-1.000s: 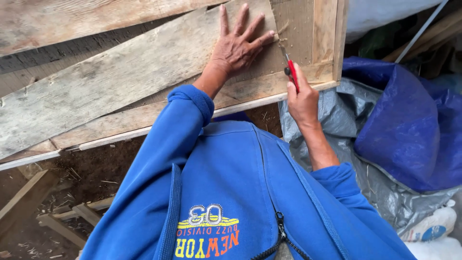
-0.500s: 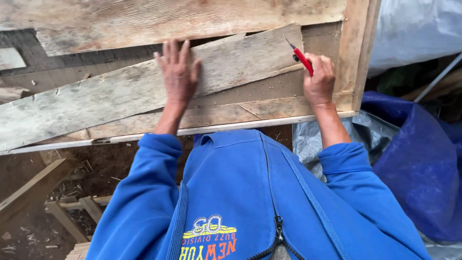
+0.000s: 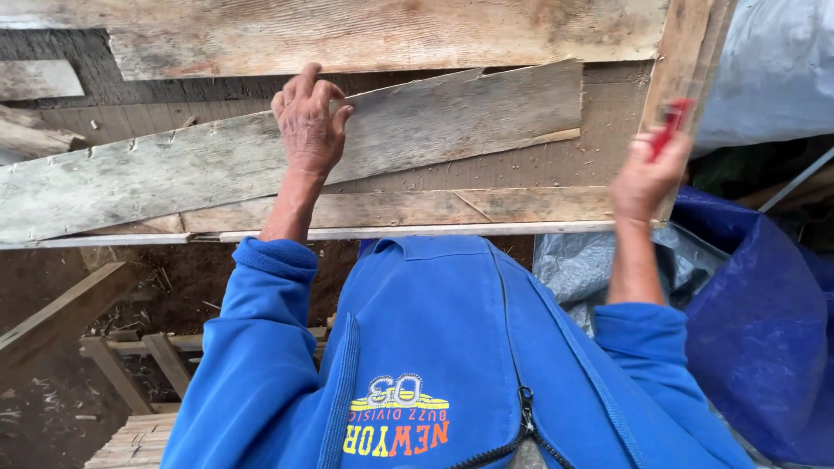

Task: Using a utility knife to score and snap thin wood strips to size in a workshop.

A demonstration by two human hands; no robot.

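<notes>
A weathered grey plank streaked with pale grain lies among tan and brown boards, a red tool shows beside them, the hoodie is bright blue with yellow-and-red lettering, and a blue tarp adjoins grey sheeting.

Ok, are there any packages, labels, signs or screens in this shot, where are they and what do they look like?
No packages, signs or screens.
Printed emblem: on the chest of the blue zip jacket, bottom centre; curved band of yellow, orange and red letters with white outlined figures, seen upside down.
</notes>
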